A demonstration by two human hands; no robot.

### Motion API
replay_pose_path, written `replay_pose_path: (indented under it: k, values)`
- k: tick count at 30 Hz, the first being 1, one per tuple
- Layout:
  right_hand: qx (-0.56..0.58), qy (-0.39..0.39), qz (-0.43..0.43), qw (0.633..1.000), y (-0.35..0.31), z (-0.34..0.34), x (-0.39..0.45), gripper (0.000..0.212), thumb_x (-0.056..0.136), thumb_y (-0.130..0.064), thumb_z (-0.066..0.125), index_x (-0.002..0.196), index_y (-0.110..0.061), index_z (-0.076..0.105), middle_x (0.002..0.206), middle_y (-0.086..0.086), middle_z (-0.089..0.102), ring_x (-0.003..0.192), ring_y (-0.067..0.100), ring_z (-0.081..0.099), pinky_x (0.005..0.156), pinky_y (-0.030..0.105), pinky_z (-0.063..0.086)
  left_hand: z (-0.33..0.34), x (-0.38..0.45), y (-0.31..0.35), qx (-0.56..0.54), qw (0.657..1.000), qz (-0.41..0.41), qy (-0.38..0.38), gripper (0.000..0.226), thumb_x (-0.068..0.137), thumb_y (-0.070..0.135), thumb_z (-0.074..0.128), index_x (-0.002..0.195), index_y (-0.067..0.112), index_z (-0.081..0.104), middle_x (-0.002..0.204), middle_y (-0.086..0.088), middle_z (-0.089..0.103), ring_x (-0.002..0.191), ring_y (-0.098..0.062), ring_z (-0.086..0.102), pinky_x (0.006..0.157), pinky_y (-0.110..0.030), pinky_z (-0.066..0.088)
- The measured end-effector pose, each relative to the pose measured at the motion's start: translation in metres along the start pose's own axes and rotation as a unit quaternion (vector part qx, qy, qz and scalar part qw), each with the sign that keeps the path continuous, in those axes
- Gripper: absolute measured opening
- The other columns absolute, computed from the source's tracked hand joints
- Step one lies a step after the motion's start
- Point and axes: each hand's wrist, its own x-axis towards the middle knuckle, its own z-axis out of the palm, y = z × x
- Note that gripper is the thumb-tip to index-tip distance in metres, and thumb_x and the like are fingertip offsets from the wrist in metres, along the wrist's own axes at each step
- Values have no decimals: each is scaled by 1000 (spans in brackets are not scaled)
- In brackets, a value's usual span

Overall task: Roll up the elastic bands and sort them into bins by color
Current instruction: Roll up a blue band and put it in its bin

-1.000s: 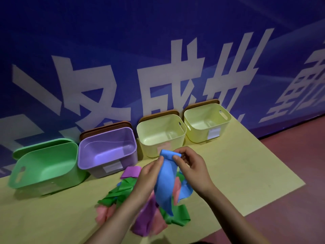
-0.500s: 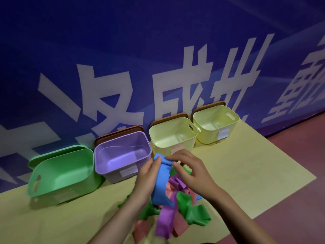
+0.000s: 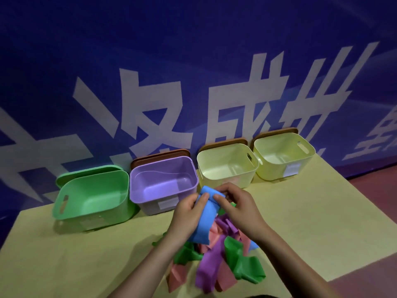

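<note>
Far left of the worktop (image 3: 311, 222): green bin (image 3: 92, 196), open, a green lid behind it.
Next along: purple bin (image 3: 163, 186), then two pale yellow bins (image 3: 227, 166) (image 3: 283, 155), brown lids behind.
Left hand (image 3: 189, 214): thumb and fingers pinch the blue band (image 3: 204, 222) near its top.
Blue band: held above the heap, hanging down between both hands.
Right hand (image 3: 238, 209): fingers curled on the band's folded top end.
Heap (image 3: 217, 261): green, purple and pink bands tangled on the worktop under the hands.
</note>
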Motion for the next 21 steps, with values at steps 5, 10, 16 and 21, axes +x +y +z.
replay_pose_path:
  k: [5, 10, 16, 21]
  values:
    - [-79, -6, -95, 992, 12, -13, 10, 10, 89, -25, 56, 84, -17, 58, 74, -16, 51, 67, 1, 47, 62, 20, 40, 18, 2, 8, -10, 999, 8, 43, 45, 88, 40, 55, 75, -3, 54, 64, -6, 48, 59, -12, 43, 56, -26, 32]
    - [-150, -28, -169, 974, 23, -37, 23, 13, 89, -25, 57, 91, -14, 63, 79, -6, 53, 71, 8, 46, 63, 29, 43, 43, 7, 16, -142, 982, -108, 65, 25, 92, 18, 59, 68, 13, 57, 67, -5, 51, 64, -14, 46, 62, -29, 33]
    - [-157, -53, -179, 970, 26, -48, 28, 19, 89, -28, 59, 98, -15, 69, 82, -5, 56, 74, 6, 50, 65, 24, 45, 48, 5, 28, -193, 968, -138, 85, 22, 93, 18, 52, 75, 15, 64, 74, -5, 60, 69, -17, 53, 65, -31, 38]
    - [-184, -30, -224, 957, 17, -39, 31, 22, 90, -27, 60, 103, -15, 72, 83, -2, 58, 78, 14, 55, 67, 27, 45, 38, 1, 32, -221, 967, -105, 78, 25, 95, 28, 53, 78, 20, 70, 70, 7, 68, 69, -9, 62, 70, -28, 46]
